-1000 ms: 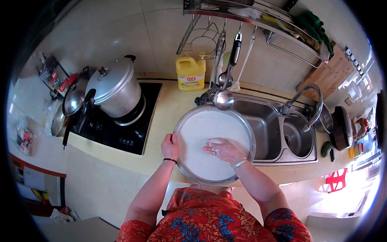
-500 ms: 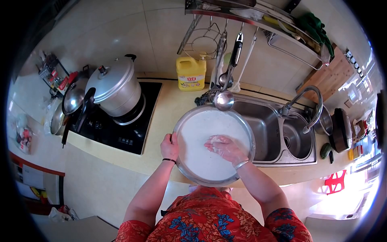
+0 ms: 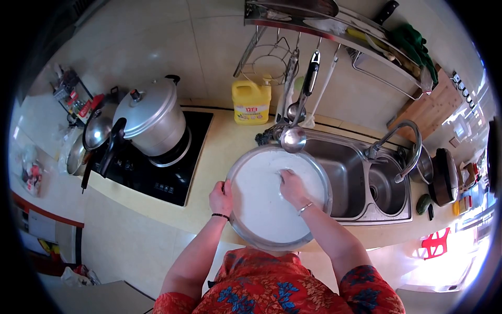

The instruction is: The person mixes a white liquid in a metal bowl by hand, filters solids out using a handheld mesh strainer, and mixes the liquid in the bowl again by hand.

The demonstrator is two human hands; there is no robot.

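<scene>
Some bare worktop [image 3: 216, 154] separates hob [image 3: 167, 182] from basin [image 3: 244, 232], which left grip [image 3: 221, 197] clamps; right grip [image 3: 293, 189], in white liquid [image 3: 259, 206], closure unclear; jug [image 3: 251, 103] reads 立白

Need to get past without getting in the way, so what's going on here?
Someone in a red patterned top is working over a bowl of white liquid. Their left hand grips its rim, while the right hand seems partly dipped in the liquid. The bowl is at the counter's front edge, beside the sink. A lidded pot sits on the cooktop.
</scene>
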